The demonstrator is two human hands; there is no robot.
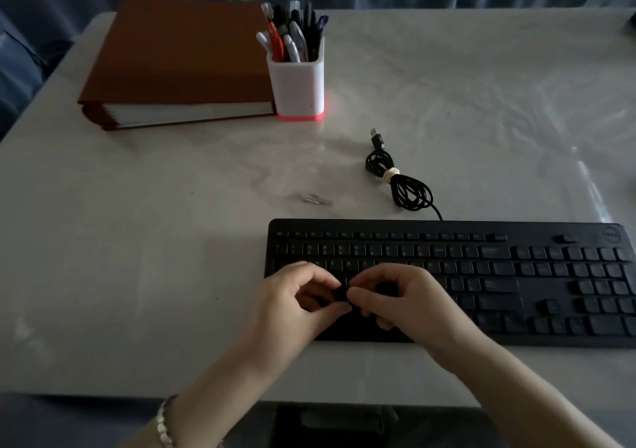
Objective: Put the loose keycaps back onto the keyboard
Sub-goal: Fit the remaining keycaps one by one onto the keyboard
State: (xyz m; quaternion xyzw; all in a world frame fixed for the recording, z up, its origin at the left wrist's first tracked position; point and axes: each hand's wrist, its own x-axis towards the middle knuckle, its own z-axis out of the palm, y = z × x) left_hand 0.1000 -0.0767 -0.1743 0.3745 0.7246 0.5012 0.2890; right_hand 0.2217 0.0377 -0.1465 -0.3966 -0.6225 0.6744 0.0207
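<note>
A black keyboard lies along the near right of the table. Both hands hover over its left end. A small black keycap sits between the fingertips of the two hands. My left hand pinches it with thumb and curled fingers. My right hand pinches the same keycap from the right, its other fingers curled down toward the keys. The keys under the hands are hidden.
The keyboard's bundled black cable with a USB plug lies behind it. A white pen holder full of pens and a thick brown binder stand at the back left. A small shiny object lies mid-table.
</note>
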